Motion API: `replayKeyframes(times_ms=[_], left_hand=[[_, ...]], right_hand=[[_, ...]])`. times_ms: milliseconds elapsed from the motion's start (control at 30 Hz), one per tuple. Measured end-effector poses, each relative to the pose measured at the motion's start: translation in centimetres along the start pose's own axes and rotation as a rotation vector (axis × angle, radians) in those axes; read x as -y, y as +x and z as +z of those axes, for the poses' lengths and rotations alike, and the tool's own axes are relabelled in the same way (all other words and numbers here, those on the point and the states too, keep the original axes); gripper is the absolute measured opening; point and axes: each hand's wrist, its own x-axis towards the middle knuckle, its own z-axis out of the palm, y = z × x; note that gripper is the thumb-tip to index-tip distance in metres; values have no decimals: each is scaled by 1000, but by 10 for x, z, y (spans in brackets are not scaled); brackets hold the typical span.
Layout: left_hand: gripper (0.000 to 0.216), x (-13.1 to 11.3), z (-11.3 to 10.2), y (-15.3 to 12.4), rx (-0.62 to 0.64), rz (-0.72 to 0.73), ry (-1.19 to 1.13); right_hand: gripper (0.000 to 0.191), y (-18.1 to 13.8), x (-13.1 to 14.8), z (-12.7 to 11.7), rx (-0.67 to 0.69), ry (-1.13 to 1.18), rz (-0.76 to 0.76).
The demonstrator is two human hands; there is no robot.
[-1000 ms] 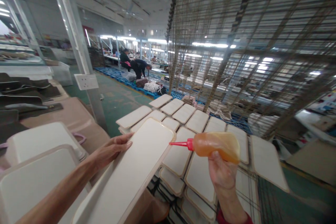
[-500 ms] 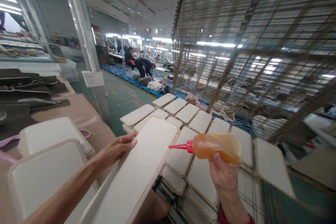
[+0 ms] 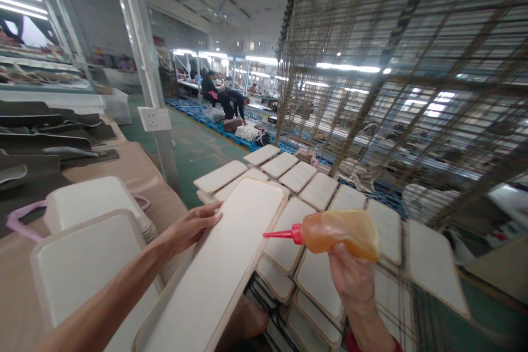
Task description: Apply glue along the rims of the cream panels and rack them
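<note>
My left hand [image 3: 193,225] grips the left edge of a long white panel [image 3: 223,253] with rounded corners, thumb on top and fingers partly hidden beneath. The panel is tilted, its far end raised over other panels. In my right hand [image 3: 350,272] is a squeeze bottle [image 3: 340,234] of amber liquid, lying nearly level. Its red pointed nozzle [image 3: 282,234] points left, with the tip at the panel's right edge. A glossy yellowish line shows along the rim near the far right corner.
Several similar white panels [image 3: 317,190] lie in rows on a rack ahead and right. More panels [image 3: 91,264] are stacked on the brown-covered table [image 3: 136,170] at left. A metal post [image 3: 144,55] and a raised wire mesh [image 3: 396,66] stand beyond. Two people [image 3: 231,102] bend over farther off.
The nozzle tip has moved slightly nearer me along the panel's right edge. The view has shifted a little, so the surroundings sit farther right. Both hands keep their holds.
</note>
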Motion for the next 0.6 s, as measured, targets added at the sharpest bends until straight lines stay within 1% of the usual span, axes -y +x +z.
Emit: replayKeyframes(times_ms=[133,233,433,600], left_hand=[[61,1,-1,2,16,13,-6],[61,1,0,2,23,18,-22],[61,-4,7,2,-19,2,-52],[64,-6,9,2,-28,-4,-62]], right_hand=[[35,-2,0,-2,16,-22,8],[43,-4,0,-1,17,4,58],[49,-8,2,1,52,49,79],[50,-10,3,0,51,51,91]])
